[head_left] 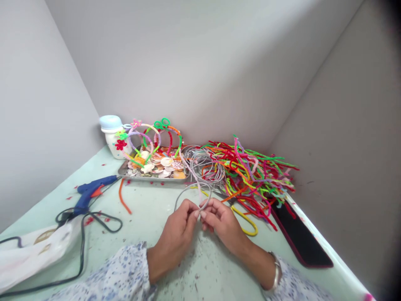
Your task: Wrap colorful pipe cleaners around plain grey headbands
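Both thumbs and forefingers pinch a thin grey wire (210, 192) bent into a loop, which rises just above the fingertips. My left hand (177, 232) is closed on it from the left, and my right hand (224, 223) grips it from the right, their fingertips almost meeting. A pale pink pipe cleaner (191, 170) runs down behind the loop to the hands. Just beyond lies a tangled coil of grey wire (206, 165). Near my right hand are yellow-handled scissors (250, 230), their blades partly covered.
A metal tray (150, 179) of seashells stands behind, with pipe-cleaner headbands (180, 138) on it and a white jar (114, 142) beside it. Colourful pipe cleaners (250, 171) overlap a black board (300, 238) at right. A blue glue gun (90, 192), its cord, and a plastic bag (40, 259) lie left.
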